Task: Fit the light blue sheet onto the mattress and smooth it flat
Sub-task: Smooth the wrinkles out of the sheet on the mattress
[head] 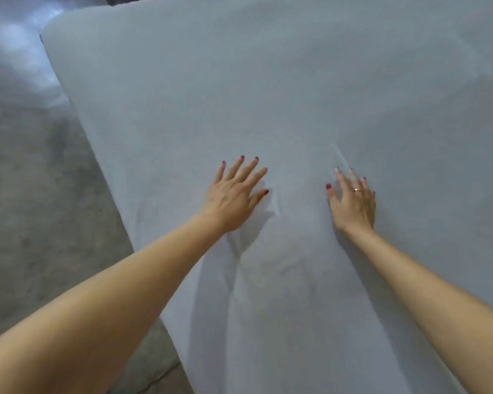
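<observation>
The light blue sheet [268,89] covers the whole top of the mattress and fills most of the view. My left hand [234,197] lies flat on it near the middle, fingers spread and straight. My right hand [353,203] presses flat on the sheet a little to the right, with a ring on one finger. Between and below the two hands the cloth shows soft creases and a shallow ridge. Further up, the sheet looks smooth. The mattress itself is hidden under the cloth.
Grey concrete floor [34,194] runs along the left side of the bed. The sheet's left edge [77,115] drops down the mattress side. A bright patch of light lies on the floor at the top left [17,44].
</observation>
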